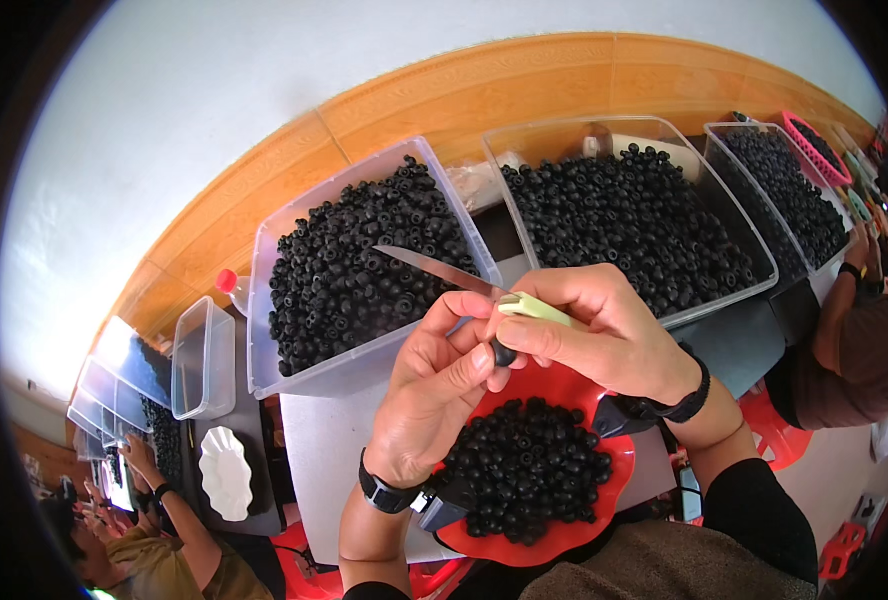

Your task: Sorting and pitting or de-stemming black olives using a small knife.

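Note:
My right hand (609, 330) is closed on the pale green handle of a knife (434, 266), its blade reaching out to the upper left. In the fingertips of my left hand (429, 395) sits a small black round piece (504, 353), right below the knife's handle end. Both hands nearly meet above a red scalloped bowl (619, 478). The bowl holds many loose black round pieces (534, 470) of the same sort, several with a hole in them. Fingers partly hide the piece in my left hand, so whether the blade touches it is unclear.
Beyond my hands stand a left clear bin (324, 376) and a middle clear bin (729, 302), both full of black pieces. A third bin (826, 262) and pink basket (832, 172) are farther right. An empty box (206, 360) and white dish (226, 475) lie left. People sit at both sides.

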Motion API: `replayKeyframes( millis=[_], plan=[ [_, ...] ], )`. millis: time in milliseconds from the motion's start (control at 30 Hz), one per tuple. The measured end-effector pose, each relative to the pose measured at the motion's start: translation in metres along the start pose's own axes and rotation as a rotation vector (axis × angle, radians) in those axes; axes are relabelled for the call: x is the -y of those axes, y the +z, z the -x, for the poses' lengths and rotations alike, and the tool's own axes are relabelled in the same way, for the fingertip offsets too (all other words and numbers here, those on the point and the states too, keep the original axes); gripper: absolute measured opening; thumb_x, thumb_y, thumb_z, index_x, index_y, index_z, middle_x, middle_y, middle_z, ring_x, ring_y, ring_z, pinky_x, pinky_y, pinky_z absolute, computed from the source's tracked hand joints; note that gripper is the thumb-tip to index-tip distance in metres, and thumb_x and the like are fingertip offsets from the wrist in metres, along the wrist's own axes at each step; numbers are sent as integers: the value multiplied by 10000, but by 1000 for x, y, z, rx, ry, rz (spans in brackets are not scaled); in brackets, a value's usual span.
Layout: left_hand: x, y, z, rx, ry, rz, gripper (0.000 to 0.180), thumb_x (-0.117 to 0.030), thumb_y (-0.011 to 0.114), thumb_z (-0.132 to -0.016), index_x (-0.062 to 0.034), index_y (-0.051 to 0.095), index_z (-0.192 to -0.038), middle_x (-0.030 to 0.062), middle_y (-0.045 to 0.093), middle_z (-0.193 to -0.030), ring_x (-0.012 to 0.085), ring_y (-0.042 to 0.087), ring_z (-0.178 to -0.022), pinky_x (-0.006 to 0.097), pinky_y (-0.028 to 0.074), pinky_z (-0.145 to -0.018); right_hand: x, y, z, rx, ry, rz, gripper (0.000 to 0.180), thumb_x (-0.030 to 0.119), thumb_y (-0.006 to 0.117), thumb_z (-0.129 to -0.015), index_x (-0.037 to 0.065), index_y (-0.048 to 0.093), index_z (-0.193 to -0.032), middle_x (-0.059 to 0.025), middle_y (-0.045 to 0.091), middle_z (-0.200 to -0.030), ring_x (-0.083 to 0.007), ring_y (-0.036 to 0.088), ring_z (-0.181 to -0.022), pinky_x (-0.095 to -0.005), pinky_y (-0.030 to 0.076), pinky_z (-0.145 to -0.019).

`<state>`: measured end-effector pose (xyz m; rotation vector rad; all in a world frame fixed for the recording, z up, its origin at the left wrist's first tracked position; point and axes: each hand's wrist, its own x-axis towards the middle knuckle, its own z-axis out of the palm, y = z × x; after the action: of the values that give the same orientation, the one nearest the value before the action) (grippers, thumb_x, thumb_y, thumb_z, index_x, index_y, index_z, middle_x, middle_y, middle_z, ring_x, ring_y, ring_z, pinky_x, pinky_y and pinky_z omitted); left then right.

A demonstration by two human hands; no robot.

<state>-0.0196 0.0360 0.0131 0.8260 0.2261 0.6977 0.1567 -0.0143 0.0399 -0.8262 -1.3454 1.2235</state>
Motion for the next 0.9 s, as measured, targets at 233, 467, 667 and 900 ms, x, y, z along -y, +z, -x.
replayKeyframes(
  millis=[233, 467, 667, 900],
  plan=[
    [0, -13, 1, -50, 136, 14, 159, -69, 570, -904, -39, 524, -1053, 82, 596, -956, 138, 545, -830, 250, 443, -765, 4, 0, 7, -179, -390, 770, 281, 225, 766, -753, 7, 637, -874, -78, 609, -702, -209, 590, -566, -274, 442, -499],
    [-3, -16, 1, -19, 168, 3, 137, -69, 565, -906, -55, 530, -1038, 65, 583, -942, 123, 530, -809, 256, 445, -783, 1, 7, 9, -190, -467, 897, 292, 169, 790, -712, -5, 643, -894, -97, 588, -684, -205, 588, -548, -275, 431, -479],
    [-2, -19, 1, -24, 196, -7, 126, -75, 566, -907, -51, 533, -1027, 70, 589, -962, 123, 525, -812, 253, 441, -791, 3, 8, 9, -244, -433, 973, 273, 257, 767, -736, 51, 656, -878, -44, 589, -686, -206, 585, -565, -307, 442, -476],
    [-2, -18, 0, -16, 182, 19, 109, -58, 568, -901, -50, 537, -1005, 82, 587, -978, 127, 522, -819, 253, 436, -792, 2, 4, 9, -229, -439, 945, 273, 264, 760, -743, 50, 655, -875, -49, 592, -687, -216, 586, -558, -311, 440, -467]
  ],
)
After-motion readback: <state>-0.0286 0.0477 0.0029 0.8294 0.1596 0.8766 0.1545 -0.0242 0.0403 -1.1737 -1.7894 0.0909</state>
